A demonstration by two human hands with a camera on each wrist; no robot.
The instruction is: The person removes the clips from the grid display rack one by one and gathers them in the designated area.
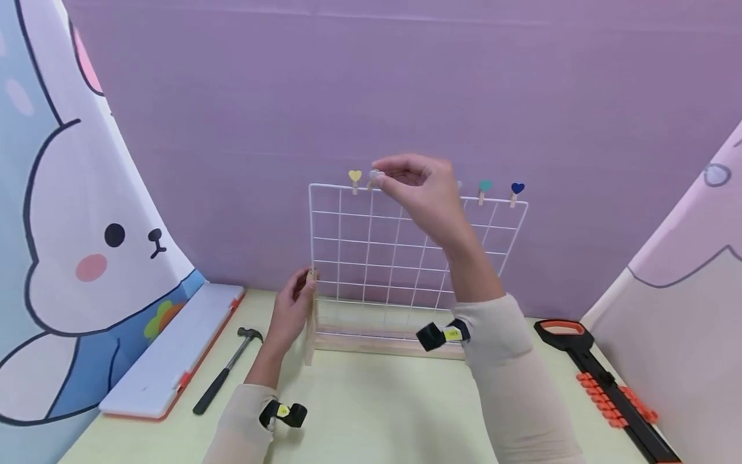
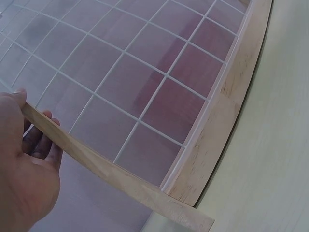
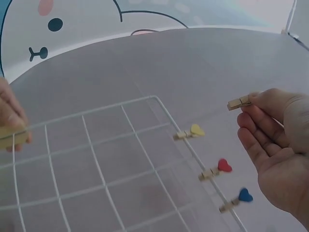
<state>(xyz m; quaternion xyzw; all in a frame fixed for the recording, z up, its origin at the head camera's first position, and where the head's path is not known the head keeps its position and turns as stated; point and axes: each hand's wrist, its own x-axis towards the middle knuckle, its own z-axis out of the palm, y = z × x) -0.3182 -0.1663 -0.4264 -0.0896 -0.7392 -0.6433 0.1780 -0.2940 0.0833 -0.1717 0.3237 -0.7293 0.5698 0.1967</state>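
Head: holding one pale-heart clip (image 1: 375, 175) pinched between thumb and forefinger of right grip (image 1: 426, 193), closed to clip thickness, just above top edge of one grid rack (image 1: 368, 241). Counted along edge: one yellow clip (image 1: 355, 180), one green clip (image 1: 484, 189), one dark-blue clip (image 1: 516, 191), plus one partly hidden clip (image 1: 460, 185). On bench (image 1: 359, 412): one hammer (image 1: 227, 372).

Left wrist: gripping one wooden post (image 2: 104, 171) near its upper end with thumb and fingers of left grip (image 2: 31, 166).

Right wrist: holding pale-heart clip at fingertips, apart from rack. Counted there: yellow clip, one red clip (image 3: 217, 170), one blue clip (image 3: 236, 200)
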